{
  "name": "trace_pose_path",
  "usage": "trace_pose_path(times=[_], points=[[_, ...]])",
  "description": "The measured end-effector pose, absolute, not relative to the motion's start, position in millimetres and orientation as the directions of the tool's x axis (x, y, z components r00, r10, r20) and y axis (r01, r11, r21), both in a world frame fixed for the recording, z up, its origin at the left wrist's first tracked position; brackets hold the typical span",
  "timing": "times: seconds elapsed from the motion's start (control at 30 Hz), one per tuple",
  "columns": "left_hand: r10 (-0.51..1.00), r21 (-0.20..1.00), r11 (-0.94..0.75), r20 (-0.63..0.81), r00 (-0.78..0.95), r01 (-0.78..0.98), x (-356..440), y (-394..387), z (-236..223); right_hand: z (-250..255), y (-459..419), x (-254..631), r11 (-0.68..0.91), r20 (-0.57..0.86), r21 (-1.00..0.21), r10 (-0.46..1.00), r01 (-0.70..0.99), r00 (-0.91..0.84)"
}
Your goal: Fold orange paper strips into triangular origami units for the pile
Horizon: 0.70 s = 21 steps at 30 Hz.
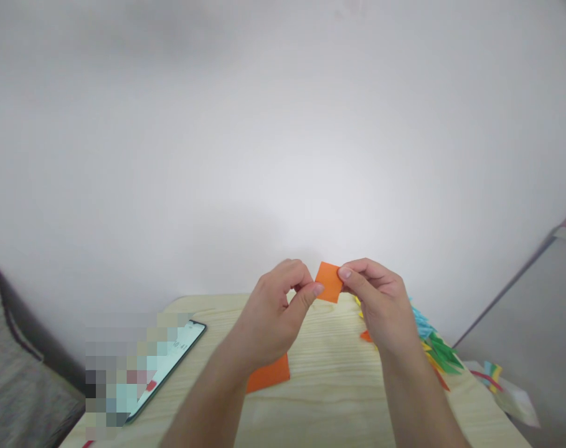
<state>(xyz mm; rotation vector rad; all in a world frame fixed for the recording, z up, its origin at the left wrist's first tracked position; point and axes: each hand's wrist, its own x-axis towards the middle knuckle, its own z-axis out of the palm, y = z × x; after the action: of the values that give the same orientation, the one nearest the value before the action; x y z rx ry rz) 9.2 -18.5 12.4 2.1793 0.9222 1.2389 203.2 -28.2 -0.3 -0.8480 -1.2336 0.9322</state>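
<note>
A small orange paper square (329, 283) is held up above the table between my two hands. My left hand (283, 308) pinches its lower left edge between thumb and forefinger. At its right corner, the thumb and fingers of my right hand (380, 295) are closed on it. Whether the square is folded in layers I cannot tell. A larger piece of orange paper (269, 374) lies on the table, partly hidden under my left wrist and forearm.
The light wooden table (329, 398) stands against a white wall. Folded paper pieces in blue, green (444, 354), yellow and orange lie on the right, partly behind my right arm. A phone (170, 361), partly blurred out, is on the left. A plastic bag (516, 398) sits beyond the right edge.
</note>
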Motion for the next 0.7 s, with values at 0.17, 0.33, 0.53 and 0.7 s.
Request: trace_pose_path(times=[0.17, 0.33, 0.53, 0.7], points=[[0.749, 0.679, -0.662, 0.587, 0.308, 0.317, 8.7, -28.3, 12.2, 6.6, -34.9, 198.1, 0.386, 0.378, -0.918, 0.921, -0.089, 0.093], [0.726, 0.636, -0.677, 0.661, 0.19, 0.37, 7.3, -43.0, -6.3, -1.6, -44.5, 188.8, 0.501, 0.495, -0.865, 0.863, -0.042, 0.102], [0.657, 0.587, -0.712, 0.751, 0.07, 0.385, 15.7, -65.5, -40.3, -11.1, -74.4, 184.9, 0.52, 0.528, -0.848, 0.844, 0.099, 0.089], [0.664, 0.598, -0.694, 0.747, 0.035, 0.4, 26.4, -87.4, -64.1, -20.0, -101.4, 189.5, 0.498, 0.499, -0.864, 0.867, 0.077, -0.016]])
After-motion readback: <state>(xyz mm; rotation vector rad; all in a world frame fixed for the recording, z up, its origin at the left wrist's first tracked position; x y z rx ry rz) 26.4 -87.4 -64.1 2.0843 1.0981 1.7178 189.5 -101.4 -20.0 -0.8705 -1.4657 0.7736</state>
